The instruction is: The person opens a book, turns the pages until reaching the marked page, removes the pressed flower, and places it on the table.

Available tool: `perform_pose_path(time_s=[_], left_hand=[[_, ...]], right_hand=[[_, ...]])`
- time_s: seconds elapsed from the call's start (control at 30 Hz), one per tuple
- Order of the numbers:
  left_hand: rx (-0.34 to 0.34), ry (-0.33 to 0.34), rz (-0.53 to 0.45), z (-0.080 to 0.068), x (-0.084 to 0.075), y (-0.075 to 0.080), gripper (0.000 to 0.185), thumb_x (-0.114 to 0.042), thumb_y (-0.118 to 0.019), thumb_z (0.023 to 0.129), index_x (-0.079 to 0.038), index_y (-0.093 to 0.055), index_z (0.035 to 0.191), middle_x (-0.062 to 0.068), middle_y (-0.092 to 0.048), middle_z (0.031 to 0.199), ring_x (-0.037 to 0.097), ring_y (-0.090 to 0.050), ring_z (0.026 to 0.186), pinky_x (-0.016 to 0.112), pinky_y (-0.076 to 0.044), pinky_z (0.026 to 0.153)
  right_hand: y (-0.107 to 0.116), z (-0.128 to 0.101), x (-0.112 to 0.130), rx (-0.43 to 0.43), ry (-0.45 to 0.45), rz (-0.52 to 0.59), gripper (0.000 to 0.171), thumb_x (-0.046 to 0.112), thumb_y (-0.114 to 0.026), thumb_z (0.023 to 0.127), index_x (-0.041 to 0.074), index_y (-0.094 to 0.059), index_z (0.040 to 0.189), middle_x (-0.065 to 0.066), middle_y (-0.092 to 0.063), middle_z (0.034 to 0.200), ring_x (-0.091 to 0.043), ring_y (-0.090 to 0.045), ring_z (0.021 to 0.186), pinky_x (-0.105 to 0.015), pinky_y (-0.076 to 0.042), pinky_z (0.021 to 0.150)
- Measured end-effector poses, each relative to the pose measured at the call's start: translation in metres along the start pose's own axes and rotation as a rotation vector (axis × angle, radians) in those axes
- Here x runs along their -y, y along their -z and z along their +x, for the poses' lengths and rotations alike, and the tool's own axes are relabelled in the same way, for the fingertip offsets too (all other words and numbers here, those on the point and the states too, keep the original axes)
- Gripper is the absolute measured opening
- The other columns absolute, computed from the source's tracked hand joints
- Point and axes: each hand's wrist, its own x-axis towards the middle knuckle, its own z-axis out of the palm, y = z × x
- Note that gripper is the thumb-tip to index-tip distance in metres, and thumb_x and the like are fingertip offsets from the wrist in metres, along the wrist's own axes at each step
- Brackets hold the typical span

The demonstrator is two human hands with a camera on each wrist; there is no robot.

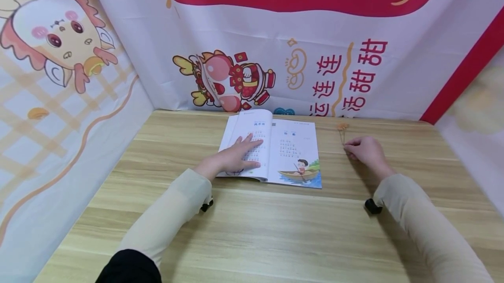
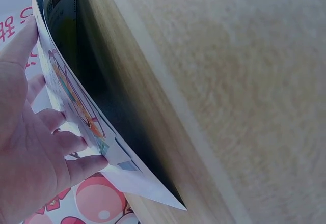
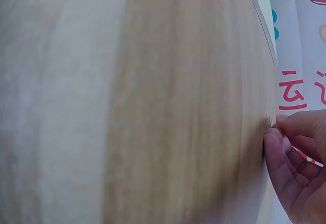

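An illustrated book [image 1: 294, 151] lies open on the wooden table, a boat picture at the foot of its right page. My left hand [image 1: 239, 154] rests on the left page with its fingers spread. In the left wrist view those fingers touch the page [image 2: 76, 102], which bows up from the table. To the right of the book, my right hand [image 1: 366, 151] pinches the thin stems of a small dried orange flower [image 1: 342, 127] between thumb and fingertips, close to the tabletop. The right wrist view shows the pinch, but the flower head cannot be made out there.
The wooden table [image 1: 291, 230] reaches back to a printed cloth [image 1: 157, 55] with cartoon figures and red lettering. Another patterned cloth [image 1: 71, 134] hangs along the left side. Small black devices [image 1: 372, 207] sit at both wrists.
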Motion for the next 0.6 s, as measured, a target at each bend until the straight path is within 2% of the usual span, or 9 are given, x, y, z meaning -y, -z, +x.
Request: perform_pose_path(time_s=[0.3,0.6], left_hand=[[-0.007,-0.010,0.002,0.0013,0.0006,-0.0011,0.079,-0.052,-0.062,0.100,-0.033,-0.022,0.165,0.006,0.004,0.172,0.040,0.006,0.155,0.059,-0.010,0.122],[-0.010,-0.012,0.019,0.0002,-0.0026,-0.0004,0.079,-0.054,-0.061,0.099,-0.034,-0.022,0.165,0.005,0.004,0.172,0.040,0.005,0.155,0.060,-0.012,0.122]], right_hand=[[0.0037,0.0028,0.0004,0.047,-0.041,-0.029,0.029,0.017,-0.068,0.099,-0.007,-0.071,0.114,-0.002,-0.071,0.076,-0.012,-0.064,0.065,-0.025,-0.055,0.059],[0.0033,-0.0005,0.0016,0.065,-0.028,-0.060,0.030,0.016,-0.067,0.099,-0.008,-0.070,0.117,-0.006,-0.069,0.076,-0.014,-0.062,0.064,-0.027,-0.053,0.058]])
